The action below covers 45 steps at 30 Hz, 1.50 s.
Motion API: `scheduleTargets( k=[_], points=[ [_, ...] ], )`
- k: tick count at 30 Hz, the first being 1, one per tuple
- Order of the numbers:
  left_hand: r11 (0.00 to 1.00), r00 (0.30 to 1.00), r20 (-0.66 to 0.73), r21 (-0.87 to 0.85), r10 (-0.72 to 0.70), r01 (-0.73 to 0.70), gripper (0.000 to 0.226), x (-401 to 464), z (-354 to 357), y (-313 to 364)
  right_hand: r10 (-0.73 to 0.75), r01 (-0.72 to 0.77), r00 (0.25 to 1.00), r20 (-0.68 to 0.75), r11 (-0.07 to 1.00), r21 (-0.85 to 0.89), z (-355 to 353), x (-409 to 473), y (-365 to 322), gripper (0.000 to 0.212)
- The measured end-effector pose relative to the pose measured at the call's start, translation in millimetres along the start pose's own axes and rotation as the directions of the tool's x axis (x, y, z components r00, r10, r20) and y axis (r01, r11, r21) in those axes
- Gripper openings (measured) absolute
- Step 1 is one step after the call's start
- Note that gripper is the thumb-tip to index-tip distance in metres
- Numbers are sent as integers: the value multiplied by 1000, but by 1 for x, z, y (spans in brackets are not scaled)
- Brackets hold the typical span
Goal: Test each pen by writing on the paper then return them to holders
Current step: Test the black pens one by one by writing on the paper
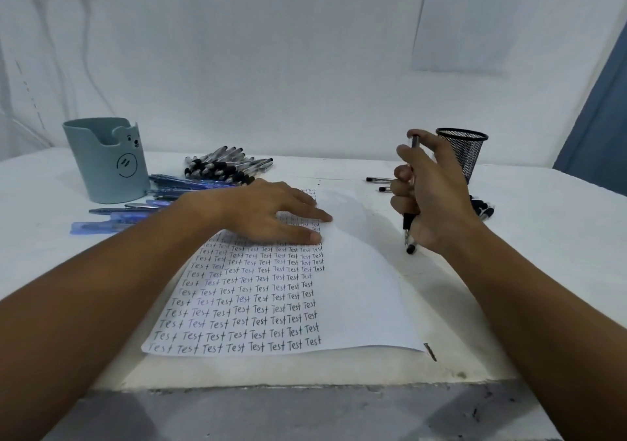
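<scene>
A white sheet of paper [359, 291] lies on the table, its left part filled with rows of the word "Test". My left hand [268, 213] rests flat on the upper part of the sheet, fingers straight. My right hand [431, 196] grips a black pen [407, 220] upright, tip down, just right of the paper and above the table. A teal bear-faced holder [105, 162] stands at the back left. Behind my right hand stands a black mesh holder [464, 150].
A heap of black pens [224, 166] and several blue pens [135, 210] lie between the teal holder and the paper. A few black pens [380, 180] lie near the mesh holder, with more [483, 208] behind my right hand. The table's front edge [305, 384] is close to me.
</scene>
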<state>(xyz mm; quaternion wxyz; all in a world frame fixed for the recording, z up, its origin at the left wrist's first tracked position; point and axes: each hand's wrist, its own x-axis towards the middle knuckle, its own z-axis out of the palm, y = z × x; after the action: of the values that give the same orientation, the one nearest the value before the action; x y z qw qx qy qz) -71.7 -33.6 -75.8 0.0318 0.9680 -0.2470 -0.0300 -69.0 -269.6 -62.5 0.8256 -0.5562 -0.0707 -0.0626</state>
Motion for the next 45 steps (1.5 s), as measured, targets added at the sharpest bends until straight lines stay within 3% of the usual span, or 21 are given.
scheduleTargets(
  k=[2,4,7,9,13,16,20,25,30,40,45],
  points=[
    [1000,1000,15,13,-14,13,55,1,0,2,6,-10,999,50,998,69,0,-1,-1,37],
    [1000,1000,22,24,-19,19,56,1,0,5,4,-9,993,120,999,38,3,-6,-3,29],
    [998,999,26,46,-32,31,59,1,0,6,0,63,978,210,954,-293,9,-19,-5,20],
    [998,999,23,54,-31,30,58,3,0,5,26,61,973,229,929,-365,12,-31,-4,25],
    [999,999,-47,38,14,-12,58,5,1,-3,135,-36,942,307,951,-308,12,-56,3,19],
    [999,994,-103,-14,36,-38,64,6,4,-13,151,-35,921,359,950,-310,9,-64,14,36],
    [999,992,-122,-29,34,-38,66,7,6,-19,140,-27,922,360,953,-301,7,-68,25,16],
    [999,990,-139,-42,28,-34,65,6,6,-20,146,22,895,422,929,-369,6,-70,24,31],
    [999,990,-141,-41,25,-31,56,4,3,-19,141,39,887,440,926,-376,6,-73,22,31],
    [999,990,-136,-36,36,-41,60,7,5,-24,118,127,896,429,856,-501,8,-76,23,28],
    [999,991,-134,-39,31,-36,61,7,7,-23,148,80,894,423,876,-475,9,-76,21,29]
  ],
)
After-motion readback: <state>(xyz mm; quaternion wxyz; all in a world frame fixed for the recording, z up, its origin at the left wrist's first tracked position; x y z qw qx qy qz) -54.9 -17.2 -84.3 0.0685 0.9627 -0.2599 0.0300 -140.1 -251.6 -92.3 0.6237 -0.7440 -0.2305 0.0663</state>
